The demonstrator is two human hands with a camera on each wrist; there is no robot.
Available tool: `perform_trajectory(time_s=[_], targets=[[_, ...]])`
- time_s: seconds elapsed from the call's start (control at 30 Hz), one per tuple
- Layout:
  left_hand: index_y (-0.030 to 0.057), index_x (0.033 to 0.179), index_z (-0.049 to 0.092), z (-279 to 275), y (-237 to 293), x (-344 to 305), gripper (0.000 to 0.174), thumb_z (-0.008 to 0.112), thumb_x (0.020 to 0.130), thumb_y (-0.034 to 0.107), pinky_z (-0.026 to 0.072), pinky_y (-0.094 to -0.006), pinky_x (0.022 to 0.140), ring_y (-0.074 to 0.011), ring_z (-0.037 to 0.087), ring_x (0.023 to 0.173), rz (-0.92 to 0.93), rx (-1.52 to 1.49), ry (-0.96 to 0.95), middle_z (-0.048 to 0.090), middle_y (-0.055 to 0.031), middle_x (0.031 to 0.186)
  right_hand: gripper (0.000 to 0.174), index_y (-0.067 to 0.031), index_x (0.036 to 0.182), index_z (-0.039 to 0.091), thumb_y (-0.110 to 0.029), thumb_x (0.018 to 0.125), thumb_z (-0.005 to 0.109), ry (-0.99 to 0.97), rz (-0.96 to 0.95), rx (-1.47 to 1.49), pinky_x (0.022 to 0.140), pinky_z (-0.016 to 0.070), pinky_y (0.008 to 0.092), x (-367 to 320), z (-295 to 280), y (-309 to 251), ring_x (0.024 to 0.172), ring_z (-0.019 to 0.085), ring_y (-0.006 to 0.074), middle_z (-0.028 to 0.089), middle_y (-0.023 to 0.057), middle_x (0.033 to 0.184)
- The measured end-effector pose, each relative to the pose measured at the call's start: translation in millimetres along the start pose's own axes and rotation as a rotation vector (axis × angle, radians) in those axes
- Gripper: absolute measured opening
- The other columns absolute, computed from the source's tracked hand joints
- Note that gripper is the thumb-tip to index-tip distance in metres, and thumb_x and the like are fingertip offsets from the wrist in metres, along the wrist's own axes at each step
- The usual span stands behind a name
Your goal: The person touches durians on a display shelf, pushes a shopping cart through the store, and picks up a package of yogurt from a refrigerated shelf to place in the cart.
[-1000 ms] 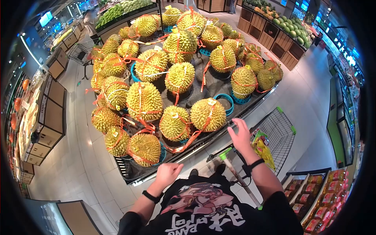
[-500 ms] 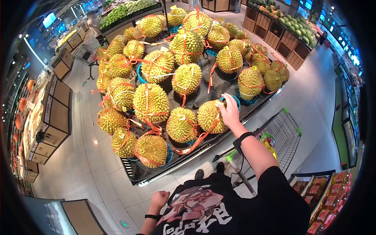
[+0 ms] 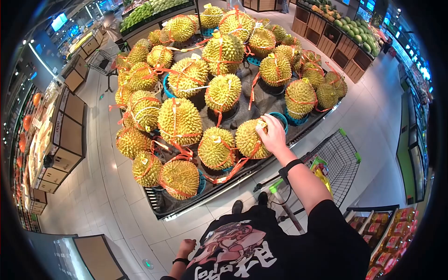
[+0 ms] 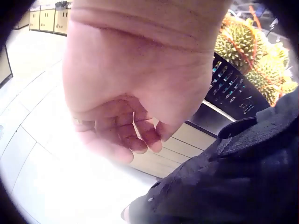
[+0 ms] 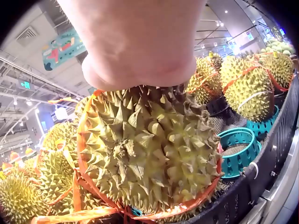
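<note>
Supermarket produce stands are filling the background, and a dark mesh surface point(image 3: 261, 100) is carrying a heap of spiky fruit bound in orange straps point(image 3: 233, 165). The person's right hand point(image 3: 272, 133) is resting on top of the durian point(image 3: 249, 138), which is sitting at the front edge of the surface, just beside an empty teal ring point(image 3: 280, 117). Its fingers are curling over the crown by the yellow tag point(image 3: 261, 123). Whether they are pinching the strap knot or only pressing on the husk cannot be told, since the wrist view is showing just the palm above the spines. The left hand point(image 3: 186, 246) is hanging low by the hip, well apart from the fruit, its fingers loosely curled and holding nothing.

The spines are looking like the plainest hazard: bare skin bearing down on them, or closing hard, would likely get pricked. The durian is looking heavy, and only one hand is on it. Lifted by the strap or stem alone, it could swing or slip free and drop onto the rim of the surface or the floor point(image 3: 116, 205) below. Its neighbour point(image 3: 215, 148) is touching it on the left and the straps are trailing across one another at the front, so a pull might snag and drag that fruit toward the edge. A cart point(image 3: 333, 158) is standing close by the right arm, and a swinging fruit could strike its wire wall.
</note>
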State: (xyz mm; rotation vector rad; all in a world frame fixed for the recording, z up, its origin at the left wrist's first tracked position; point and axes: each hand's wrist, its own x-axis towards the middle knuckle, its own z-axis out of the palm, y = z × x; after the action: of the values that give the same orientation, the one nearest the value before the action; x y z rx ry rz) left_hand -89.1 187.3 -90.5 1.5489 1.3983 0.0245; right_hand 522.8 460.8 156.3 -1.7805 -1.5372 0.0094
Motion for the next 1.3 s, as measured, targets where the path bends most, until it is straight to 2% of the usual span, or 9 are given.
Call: perform_trajectory(time_s=[0.07, 0.17, 0.4, 0.8, 0.9, 0.97, 1.1, 1.17, 1.3], targets=[[0.0019, 0.077, 0.076, -0.3, -2.5, 1.0, 0.032, 0.067, 0.093, 0.028, 0.0556, -0.0355, 0.057, -0.0199, 0.069, 0.057, -0.123, -0.111, -0.031, 0.071, -0.0098, 0.066, 0.060, 0.0011, 0.135, 0.065, -0.043, 0.095, 0.073, 0.043, -0.022, -0.037, 0.115, 0.0446, 0.0487, -2.4, 0.9, 0.9, 0.134, 0.059, 0.0407, 0.064, 0.0224, 0.141], [0.0022, 0.077, 0.075, -3.4, -3.1, 1.4, 0.031, 0.065, 0.094, 0.027, 0.0543, -0.0350, 0.053, -0.0195, 0.068, 0.055, -0.153, -0.126, -0.037, 0.071, -0.0092, 0.066, 0.066, 0.0026, 0.141, 0.061, -0.043, 0.095, 0.074, 0.022, 0.010, -0.023, 0.118, 0.0424, 0.0488, -5.9, 4.0, 4.6, 0.138, 0.055, 0.0412, 0.060, 0.0238, 0.147], [0.0024, 0.079, 0.074, -10.8, 1.7, 4.1, 0.033, 0.063, 0.096, 0.028, 0.0561, -0.0345, 0.055, -0.0187, 0.069, 0.057, -0.100, -0.043, -0.009, 0.071, -0.0092, 0.067, 0.071, 0.0030, 0.145, 0.057, -0.044, 0.095, 0.074, 0.019, 0.034, 0.006, 0.119, 0.0414, 0.0491, -9.8, 6.3, 4.6, 0.140, 0.054, 0.0412, 0.059, 0.0232, 0.149], [0.0036, 0.077, 0.074, -9.9, 12.8, 4.4, 0.030, 0.066, 0.095, 0.026, 0.0574, -0.0336, 0.058, -0.0176, 0.071, 0.060, -0.143, -0.114, -0.012, 0.073, -0.0081, 0.069, 0.054, -0.0061, 0.134, 0.065, -0.040, 0.094, 0.075, 0.011, 0.101, 0.031, 0.108, 0.0496, 0.0472, -10.9, 6.4, 0.8, 0.128, 0.063, 0.0372, 0.069, 0.0158, 0.135], [0.0030, 0.077, 0.074, -9.3, 7.2, 7.0, 0.030, 0.065, 0.095, 0.026, 0.0576, -0.0337, 0.058, -0.0180, 0.072, 0.061, -0.002, -0.036, -0.005, 0.073, -0.0084, 0.068, 0.052, -0.0067, 0.133, 0.066, -0.040, 0.093, 0.075, 0.021, 0.107, 0.037, 0.107, 0.0506, 0.0469, -11.1, 6.6, -0.5, 0.126, 0.064, 0.0366, 0.069, 0.0150, 0.134], [0.0023, 0.077, 0.074, -7.3, 8.0, 9.1, 0.031, 0.065, 0.096, 0.025, 0.0576, -0.0336, 0.057, -0.0182, 0.072, 0.061, -0.123, -0.075, 0.006, 0.073, -0.0087, 0.069, 0.051, -0.0068, 0.132, 0.067, -0.040, 0.093, 0.076, 0.052, 0.079, 0.035, 0.106, 0.0515, 0.0466, -11.0, 7.2, -0.5, 0.125, 0.066, 0.0364, 0.070, 0.0142, 0.133], [0.0019, 0.077, 0.074, -7.4, 7.2, 10.6, 0.031, 0.065, 0.096, 0.025, 0.0576, -0.0337, 0.056, -0.0184, 0.072, 0.061, -0.046, -0.027, 0.009, 0.073, -0.0086, 0.069, 0.051, -0.0066, 0.131, 0.068, -0.040, 0.093, 0.076, 0.059, 0.086, 0.029, 0.106, 0.0520, 0.0467, -11.4, 7.8, -0.8, 0.124, 0.066, 0.0366, 0.071, 0.0144, 0.132], [0.0022, 0.078, 0.074, -9.1, 13.7, 10.3, 0.030, 0.066, 0.096, 0.024, 0.0575, -0.0337, 0.056, -0.0182, 0.072, 0.061, -0.131, -0.103, -0.006, 0.073, -0.0082, 0.069, 0.051, -0.0066, 0.131, 0.068, -0.040, 0.093, 0.076, 0.051, 0.093, 0.036, 0.106, 0.0519, 0.0466, -11.2, 6.3, -2.4, 0.124, 0.066, 0.0367, 0.070, 0.0146, 0.133], [0.0029, 0.077, 0.073, -8.9, 17.9, 10.9, 0.029, 0.067, 0.096, 0.024, 0.0575, -0.0337, 0.055, -0.0179, 0.072, 0.060, -0.128, -0.129, -0.005, 0.073, -0.0079, 0.070, 0.052, -0.0066, 0.132, 0.068, -0.040, 0.093, 0.076, 0.050, 0.102, 0.025, 0.106, 0.0520, 0.0467, -11.0, 6.6, -2.5, 0.124, 0.066, 0.0368, 0.070, 0.0145, 0.133]])
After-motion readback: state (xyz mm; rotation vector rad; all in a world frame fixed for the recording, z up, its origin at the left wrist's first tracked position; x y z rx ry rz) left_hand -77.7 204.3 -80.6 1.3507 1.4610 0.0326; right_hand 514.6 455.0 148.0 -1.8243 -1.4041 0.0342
